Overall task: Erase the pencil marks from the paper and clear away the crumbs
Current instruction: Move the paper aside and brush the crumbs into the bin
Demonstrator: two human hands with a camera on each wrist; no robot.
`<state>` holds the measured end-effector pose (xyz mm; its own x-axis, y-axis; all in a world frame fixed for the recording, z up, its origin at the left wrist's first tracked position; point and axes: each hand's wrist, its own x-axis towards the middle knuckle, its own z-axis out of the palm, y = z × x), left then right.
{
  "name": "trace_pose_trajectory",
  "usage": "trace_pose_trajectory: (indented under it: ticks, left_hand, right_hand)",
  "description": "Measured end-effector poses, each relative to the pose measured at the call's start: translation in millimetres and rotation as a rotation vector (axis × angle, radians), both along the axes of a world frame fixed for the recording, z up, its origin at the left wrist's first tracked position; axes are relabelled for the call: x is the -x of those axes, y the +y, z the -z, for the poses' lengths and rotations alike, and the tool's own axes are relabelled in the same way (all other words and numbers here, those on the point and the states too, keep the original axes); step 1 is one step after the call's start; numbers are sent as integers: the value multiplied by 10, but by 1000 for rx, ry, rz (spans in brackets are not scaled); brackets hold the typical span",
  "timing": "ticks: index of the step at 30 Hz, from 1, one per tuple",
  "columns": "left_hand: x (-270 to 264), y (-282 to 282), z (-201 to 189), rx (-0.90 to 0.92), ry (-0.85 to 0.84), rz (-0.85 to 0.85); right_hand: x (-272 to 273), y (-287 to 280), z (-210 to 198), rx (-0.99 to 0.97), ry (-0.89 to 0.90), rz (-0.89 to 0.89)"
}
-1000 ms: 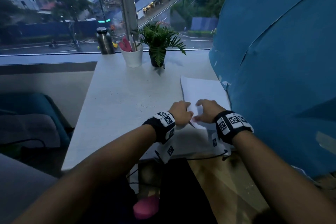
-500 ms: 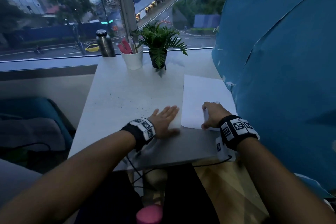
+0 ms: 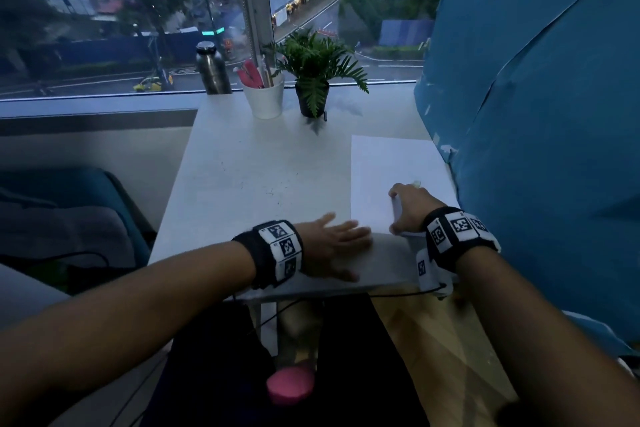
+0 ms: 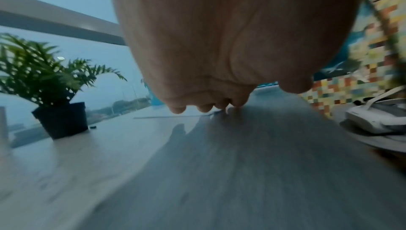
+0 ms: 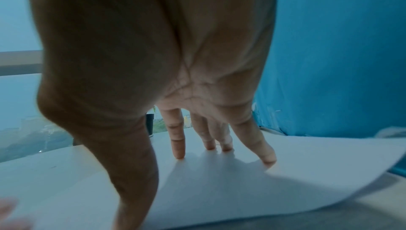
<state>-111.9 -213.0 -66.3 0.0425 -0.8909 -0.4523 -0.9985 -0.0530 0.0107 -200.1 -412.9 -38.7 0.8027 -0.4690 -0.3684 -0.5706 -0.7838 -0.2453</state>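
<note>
White sheet of paper lies on the right part of the pale table, beside the blue wall covering. Right hand rests on its near part, fingers straight with the tips touching the sheet. Left hand lies flat and released on the table, just beside the near left corner of the paper. Potted green fern stands near the window.

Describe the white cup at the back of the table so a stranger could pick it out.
At the table's far edge by the window, three things stand in a row. The white cup is in the middle, between the steel bottle and the potted fern, holding pink items.
</note>
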Motion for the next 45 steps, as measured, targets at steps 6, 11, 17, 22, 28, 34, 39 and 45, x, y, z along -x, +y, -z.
trace_pose_trajectory:
  ticks: [6, 11, 17, 22, 28, 34, 39, 45]
  left_hand:
    - [-555, 363, 19, -39, -4, -174]
    - [-743, 401, -84, -93, -182, -451]
    - [-186, 557, -183, 64, -52, -22]
    - [-17, 932, 79, 69, 60, 142]
    - [-586, 944, 20, -15, -28, -258]
    - [-385, 1171, -207, 108, -95, -18]
    - [79, 1425, 34, 71, 77, 210]
    - [-386, 1414, 64, 52, 5, 142]
  right_hand:
    - [17, 94, 53, 12, 6, -32]
    - [19, 179, 45, 54, 29, -44]
    - [117, 318, 177, 69, -118, 32]
    - [356, 547, 454, 59, -167, -74]
    - [480, 577, 571, 175, -267, -77]
    - [573, 528, 631, 267, -356, -121]
    - [667, 513, 763, 352, -474, -135]
    - [686, 509, 818, 356, -530, -121]
